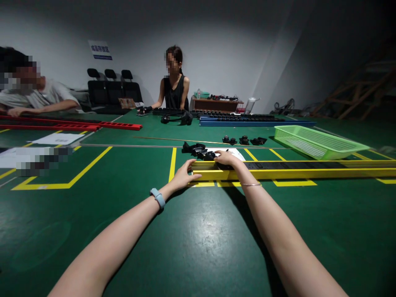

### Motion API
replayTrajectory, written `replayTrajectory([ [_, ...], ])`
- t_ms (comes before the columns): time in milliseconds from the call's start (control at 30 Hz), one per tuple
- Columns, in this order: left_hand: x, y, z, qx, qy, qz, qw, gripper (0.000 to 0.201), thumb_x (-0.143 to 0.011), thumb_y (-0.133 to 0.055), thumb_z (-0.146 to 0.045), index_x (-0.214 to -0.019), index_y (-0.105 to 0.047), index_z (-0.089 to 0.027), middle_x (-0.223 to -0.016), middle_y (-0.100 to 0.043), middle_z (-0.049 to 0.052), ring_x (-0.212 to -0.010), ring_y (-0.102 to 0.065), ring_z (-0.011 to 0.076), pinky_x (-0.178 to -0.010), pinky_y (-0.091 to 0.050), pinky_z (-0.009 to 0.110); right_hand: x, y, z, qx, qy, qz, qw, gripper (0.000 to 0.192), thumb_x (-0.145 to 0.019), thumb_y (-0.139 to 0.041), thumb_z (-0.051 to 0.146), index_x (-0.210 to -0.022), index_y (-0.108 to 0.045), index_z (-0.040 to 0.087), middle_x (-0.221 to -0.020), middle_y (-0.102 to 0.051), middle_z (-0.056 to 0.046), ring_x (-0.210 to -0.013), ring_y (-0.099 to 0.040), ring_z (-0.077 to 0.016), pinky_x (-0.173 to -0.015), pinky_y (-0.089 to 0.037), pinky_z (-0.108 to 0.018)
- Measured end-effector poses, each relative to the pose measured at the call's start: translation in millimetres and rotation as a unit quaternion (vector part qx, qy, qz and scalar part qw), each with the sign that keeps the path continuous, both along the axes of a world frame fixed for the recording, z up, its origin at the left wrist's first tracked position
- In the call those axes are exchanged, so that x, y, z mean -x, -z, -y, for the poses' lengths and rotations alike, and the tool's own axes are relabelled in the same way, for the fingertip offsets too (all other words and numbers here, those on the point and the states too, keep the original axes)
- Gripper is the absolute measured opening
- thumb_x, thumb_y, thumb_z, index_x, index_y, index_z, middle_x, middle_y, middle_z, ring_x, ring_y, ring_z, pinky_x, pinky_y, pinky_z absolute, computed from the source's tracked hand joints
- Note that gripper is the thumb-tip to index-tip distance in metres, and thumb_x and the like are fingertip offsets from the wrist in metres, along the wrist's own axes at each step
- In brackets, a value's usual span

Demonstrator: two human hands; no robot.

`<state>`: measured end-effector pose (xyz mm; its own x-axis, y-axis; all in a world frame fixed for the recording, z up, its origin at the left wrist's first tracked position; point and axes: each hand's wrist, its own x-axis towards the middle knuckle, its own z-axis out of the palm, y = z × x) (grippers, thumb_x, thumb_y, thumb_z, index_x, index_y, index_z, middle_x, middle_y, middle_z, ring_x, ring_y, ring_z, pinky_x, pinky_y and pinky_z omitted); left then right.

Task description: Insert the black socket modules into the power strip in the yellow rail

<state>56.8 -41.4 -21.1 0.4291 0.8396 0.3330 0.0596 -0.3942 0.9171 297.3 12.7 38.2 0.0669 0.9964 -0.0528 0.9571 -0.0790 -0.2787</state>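
A long yellow rail (287, 175) with black modules (260, 166) set along its channel lies across the table in front of me. My left hand (185, 175) grips its left end, thumb on the near side and fingers over the far side. Reaching over the rail just right of that end, my right hand (228, 159) has its fingers bent down at a small black part (209, 156); the fingertips are partly hidden. Several loose black parts (193, 147) lie in a pile behind the rail's end, beside a white paper sheet (236, 154).
A green plastic basket (318, 142) stands behind the rail at right. More black parts (244, 140) and a thin rod (185, 140) lie farther back. Blue rails (256, 123) and red rails (120, 126) are across the table (198, 247), where two other people sit or stand.
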Motion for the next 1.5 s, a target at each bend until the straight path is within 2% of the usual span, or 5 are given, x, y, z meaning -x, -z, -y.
replayTrajectory([
  [200,-2,1.1,-1,0.002,0.0,-0.002,1.0,0.068,-0.069,-0.075,-0.033,-0.129,-0.046,-0.018,-0.134,-0.052,0.015,-0.122,-0.052,0.0259,-0.108,-0.035,0.043,0,10.7,-5,-0.006,0.006,-0.018,1.0,0.052,-0.076,-0.061,0.033,-0.127,-0.057,0.021,-0.115,-0.066,-0.009,-0.097,-0.064,-0.022,-0.079,-0.046,-0.026],
  [567,-2,-1.3,-1,0.016,-0.004,-0.001,1.0,0.069,-0.067,-0.077,-0.034,-0.127,-0.048,-0.018,-0.135,-0.051,0.014,-0.122,-0.052,0.0247,-0.109,-0.034,0.042,15,13.8,18,-0.161,0.08,-0.028,0.983,0.054,-0.079,-0.059,0.04,-0.127,-0.05,0.017,-0.124,-0.049,-0.016,-0.104,-0.058,-0.0294,-0.086,-0.047,-0.038],
  [733,-1,-3.1,-4,0.077,-0.013,0.09,0.993,0.056,-0.076,-0.069,-0.039,-0.126,-0.052,-0.02,-0.134,-0.054,0.012,-0.126,-0.049,0.0247,-0.107,-0.035,0.041,44,3.9,31,-0.346,-0.062,-0.049,0.935,0.054,-0.082,-0.058,0.031,-0.132,-0.043,0.017,-0.124,-0.045,-0.016,-0.115,-0.05,-0.0297,-0.093,-0.045,-0.041],
  [900,2,-4.6,-8,0.139,-0.061,0.207,0.966,0.043,-0.084,-0.056,-0.046,-0.119,-0.059,-0.022,-0.126,-0.061,0.007,-0.119,-0.054,0.0221,-0.101,-0.042,0.035,87,2.3,47,-0.34,-0.299,-0.129,0.882,0.062,-0.082,-0.061,0.03,-0.138,-0.034,0.024,-0.126,-0.046,-0.012,-0.116,-0.05,-0.0251,-0.095,-0.046,-0.039],
  [1500,6,-7.1,-11,0.23,-0.092,0.276,0.929,0.028,-0.07,-0.07,-0.033,-0.091,-0.065,-0.016,-0.092,-0.068,0.003,-0.081,-0.062,0.0132,-0.067,-0.048,0.022,92,3.5,54,-0.274,-0.32,-0.082,0.903,0.045,-0.09,-0.052,0.046,-0.126,-0.05,0.02,-0.118,-0.06,-0.011,-0.102,-0.059,-0.0213,-0.088,-0.044,-0.032],
])
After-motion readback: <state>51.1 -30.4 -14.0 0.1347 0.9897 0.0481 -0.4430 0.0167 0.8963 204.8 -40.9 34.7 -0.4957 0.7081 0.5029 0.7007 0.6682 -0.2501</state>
